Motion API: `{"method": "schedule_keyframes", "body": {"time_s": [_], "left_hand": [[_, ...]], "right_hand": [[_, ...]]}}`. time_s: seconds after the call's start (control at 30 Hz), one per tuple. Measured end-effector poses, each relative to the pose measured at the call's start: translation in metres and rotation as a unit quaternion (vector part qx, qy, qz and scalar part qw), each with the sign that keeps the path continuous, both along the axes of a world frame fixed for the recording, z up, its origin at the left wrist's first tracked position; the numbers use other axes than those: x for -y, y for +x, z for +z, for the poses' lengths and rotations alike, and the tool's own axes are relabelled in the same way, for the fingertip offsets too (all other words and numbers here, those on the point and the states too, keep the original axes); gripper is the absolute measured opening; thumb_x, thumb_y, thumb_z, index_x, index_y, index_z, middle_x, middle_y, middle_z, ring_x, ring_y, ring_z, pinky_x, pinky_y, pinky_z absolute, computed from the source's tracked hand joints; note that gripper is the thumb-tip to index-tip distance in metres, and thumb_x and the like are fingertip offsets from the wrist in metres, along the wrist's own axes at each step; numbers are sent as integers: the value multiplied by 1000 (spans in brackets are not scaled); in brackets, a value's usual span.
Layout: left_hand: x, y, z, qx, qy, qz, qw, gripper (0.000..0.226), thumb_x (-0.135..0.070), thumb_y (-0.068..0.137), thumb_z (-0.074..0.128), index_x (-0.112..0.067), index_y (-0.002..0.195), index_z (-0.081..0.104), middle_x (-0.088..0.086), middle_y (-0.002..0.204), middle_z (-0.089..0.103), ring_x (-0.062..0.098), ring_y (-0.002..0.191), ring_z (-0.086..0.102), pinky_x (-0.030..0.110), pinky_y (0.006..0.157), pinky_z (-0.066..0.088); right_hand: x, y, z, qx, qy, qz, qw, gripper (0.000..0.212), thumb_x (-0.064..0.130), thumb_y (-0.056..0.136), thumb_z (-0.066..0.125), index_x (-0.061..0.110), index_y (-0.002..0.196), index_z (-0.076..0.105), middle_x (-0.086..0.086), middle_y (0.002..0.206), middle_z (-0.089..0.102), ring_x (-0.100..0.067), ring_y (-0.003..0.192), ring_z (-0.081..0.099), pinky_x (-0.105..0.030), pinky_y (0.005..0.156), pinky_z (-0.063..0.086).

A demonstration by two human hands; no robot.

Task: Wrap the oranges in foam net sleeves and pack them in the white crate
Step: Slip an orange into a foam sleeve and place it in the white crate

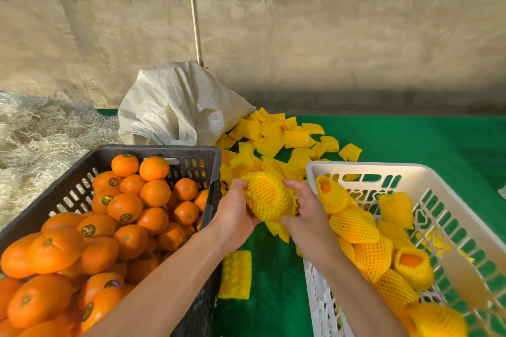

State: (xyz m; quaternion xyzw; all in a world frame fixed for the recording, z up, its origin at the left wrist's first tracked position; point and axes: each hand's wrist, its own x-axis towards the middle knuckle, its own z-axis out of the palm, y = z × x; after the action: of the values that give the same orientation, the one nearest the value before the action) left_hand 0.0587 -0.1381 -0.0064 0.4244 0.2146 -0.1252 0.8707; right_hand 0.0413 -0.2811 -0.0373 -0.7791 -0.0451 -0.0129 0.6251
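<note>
Green mat (410, 145), bare concrete wall (301, 35); both hands grip netted orange (267, 195).

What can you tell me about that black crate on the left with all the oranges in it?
The black crate is a slotted plastic box with a thick rim and a handle slot in its far wall. It stands upright on the green mat, left of the white crate, and is heaped with bare oranges, many with small round stickers. The left forearm passes above its near right corner; whether they touch is unclear. A white woven sack sits behind it.
</note>
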Motion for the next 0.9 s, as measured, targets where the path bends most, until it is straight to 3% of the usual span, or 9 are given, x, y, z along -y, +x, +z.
{"method": "schedule_keyframes", "body": {"time_s": [0.1, 0.23, 0.3, 0.43, 0.5, 0.6, 0.7, 0.8, 0.9], "left_hand": [[1, 0, 2, -9, -15, -23, 1000, 33, -34, 109, 41, -16, 136, 48, 11, 116, 65, 25, 107, 64, 33, 66, 63], [-2, 1, -1, 10, 49, -85, 995, 45, -44, 108, 39, -20, 145, 48, 11, 133, 65, 24, 110, 64, 37, 77, 52], [-4, 0, -3, 24, 77, -138, 987, 49, -51, 106, 40, -22, 144, 52, 13, 135, 65, 28, 109, 62, 40, 80, 49], [-8, -3, -2, 61, 40, -223, 972, 56, -53, 92, 65, -20, 136, 59, 12, 124, 66, 30, 105, 61, 39, 81, 54], [-7, -3, -4, 77, 64, -214, 972, 57, -47, 89, 72, -19, 137, 57, 12, 121, 68, 27, 98, 67, 34, 74, 57], [-5, -2, -7, 68, 53, -193, 977, 55, -43, 98, 62, -16, 144, 51, 18, 124, 63, 27, 88, 69, 29, 66, 58], [-4, 0, -6, 45, 43, -176, 982, 52, -47, 105, 46, -13, 144, 51, 19, 118, 62, 25, 82, 64, 28, 64, 53], [-1, 1, -9, 39, 74, -146, 986, 54, -47, 108, 42, -8, 145, 51, 21, 115, 59, 23, 78, 58, 30, 64, 47], [1, 1, -7, 44, 74, -136, 987, 51, -44, 110, 41, -8, 143, 53, 21, 115, 59, 22, 76, 58, 26, 60, 49]], "right_hand": [[-4, -5, -5, 156, -215, -44, 963, 66, -1, 94, 59, 30, 148, 38, 4, 144, 46, -14, 134, 44, -35, 109, 45], [-7, -7, -10, 196, -231, -71, 950, 67, -3, 94, 57, 25, 152, 36, 1, 147, 43, -15, 139, 38, -24, 110, 40], [-3, -6, -12, 190, -187, -86, 960, 69, -2, 94, 58, 29, 151, 36, 4, 148, 41, -6, 137, 36, -13, 105, 36], [8, 2, -12, 137, -30, -97, 985, 71, -2, 91, 66, 36, 147, 42, 11, 144, 47, -10, 135, 47, -35, 108, 49], [12, 6, -13, 133, -21, -81, 988, 68, -5, 87, 67, 32, 142, 51, 8, 135, 53, -14, 128, 54, -41, 103, 54], [13, 8, -17, 120, -18, -64, 991, 58, -5, 88, 63, 29, 134, 59, 4, 129, 58, -16, 121, 58, -38, 98, 56], [13, 11, -14, 43, 128, -51, 990, 47, 2, 95, 56, 36, 125, 66, 8, 129, 66, -10, 117, 64, -30, 94, 57], [14, 17, -10, -37, 269, -58, 961, 27, 19, 99, 63, 21, 125, 70, -4, 126, 71, -25, 113, 69, -41, 90, 59], [14, 17, -10, -54, 323, -28, 945, 34, 16, 99, 65, 16, 132, 64, -8, 128, 71, -28, 117, 69, -37, 89, 59]]}}
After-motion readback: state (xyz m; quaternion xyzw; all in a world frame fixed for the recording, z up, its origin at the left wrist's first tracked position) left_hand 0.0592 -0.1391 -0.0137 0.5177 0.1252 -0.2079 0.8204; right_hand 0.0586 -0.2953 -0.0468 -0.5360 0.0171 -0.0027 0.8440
